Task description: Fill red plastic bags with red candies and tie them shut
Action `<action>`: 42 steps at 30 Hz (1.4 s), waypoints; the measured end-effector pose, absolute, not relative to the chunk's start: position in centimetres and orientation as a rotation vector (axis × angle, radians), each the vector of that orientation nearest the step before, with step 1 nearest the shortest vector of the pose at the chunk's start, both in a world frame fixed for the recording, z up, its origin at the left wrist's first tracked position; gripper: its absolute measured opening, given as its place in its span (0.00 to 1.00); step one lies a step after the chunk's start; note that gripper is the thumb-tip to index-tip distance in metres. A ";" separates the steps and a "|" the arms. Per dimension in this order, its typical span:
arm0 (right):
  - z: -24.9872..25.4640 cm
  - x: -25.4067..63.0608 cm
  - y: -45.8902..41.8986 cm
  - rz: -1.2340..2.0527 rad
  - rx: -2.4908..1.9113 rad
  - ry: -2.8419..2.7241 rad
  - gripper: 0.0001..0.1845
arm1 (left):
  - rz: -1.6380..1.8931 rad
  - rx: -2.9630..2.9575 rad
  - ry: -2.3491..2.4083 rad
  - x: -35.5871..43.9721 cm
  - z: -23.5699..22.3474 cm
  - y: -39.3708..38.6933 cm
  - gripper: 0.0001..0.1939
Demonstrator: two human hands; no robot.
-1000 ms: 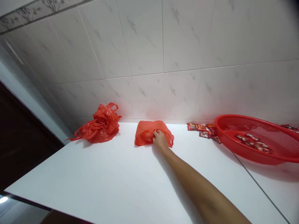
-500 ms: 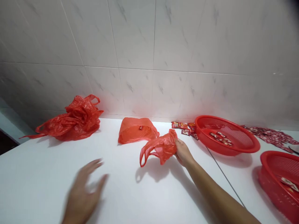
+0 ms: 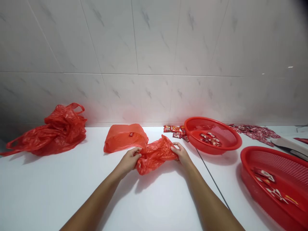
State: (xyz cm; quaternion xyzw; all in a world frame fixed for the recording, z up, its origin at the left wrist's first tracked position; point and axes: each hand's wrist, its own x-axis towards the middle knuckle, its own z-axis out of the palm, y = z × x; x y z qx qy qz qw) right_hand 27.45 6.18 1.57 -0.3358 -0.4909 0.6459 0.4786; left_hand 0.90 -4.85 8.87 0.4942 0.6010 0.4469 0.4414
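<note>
A crumpled red plastic bag [image 3: 156,154] is stretched between my two hands, a little above the white table. My left hand [image 3: 130,160] pinches its left end, near the handle loops. At its right end, the fingers of my right hand [image 3: 181,154] grip the plastic. Just behind lies another red plastic bag [image 3: 125,139], spread flat, with a small red packet [image 3: 131,134] on it.
A heap of red plastic bags [image 3: 60,131] lies at the left by the tiled wall. Small red packets [image 3: 172,129] sit beside a red basket [image 3: 211,147] holding more packets. A second red basket [image 3: 255,189] stands at front right. Many patterned packets [image 3: 256,133] and a dark-handled tool [image 3: 295,152] lie behind.
My left hand has come in from the lower left and taken hold of the bag's left end. The bag is now stretched between both hands. The view has shifted to the right.
</note>
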 end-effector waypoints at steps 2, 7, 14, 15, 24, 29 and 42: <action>1.1 28.1 7.1 1.523 -0.854 -1.155 0.40 | 1.133 1.150 1.509 0.2 8.2 -4.4 0.15; 0.1 28.2 8.2 1.247 -1.055 -1.089 0.34 | 1.188 1.040 1.448 0.2 7.6 -4.4 0.26; 2.8 26.8 4.2 0.550 -0.867 -1.511 0.26 | 1.275 0.892 1.305 2.5 7.9 -4.6 0.28; 3.1 26.0 3.1 0.471 -0.729 -1.677 0.27 | 1.280 0.877 1.272 2.9 8.1 -4.7 0.28; 3.8 23.3 0.0 0.423 -0.468 -1.833 0.07 | 1.243 1.111 1.310 4.8 10.0 -6.1 0.27; 4.1 24.5 -0.2 0.574 -0.187 -1.983 0.27 | 1.229 1.175 1.173 5.7 9.4 -6.6 0.28; 4.6 24.9 0.5 0.646 -0.654 -1.705 0.16 | 1.166 1.275 1.466 9.6 2.4 -9.0 0.46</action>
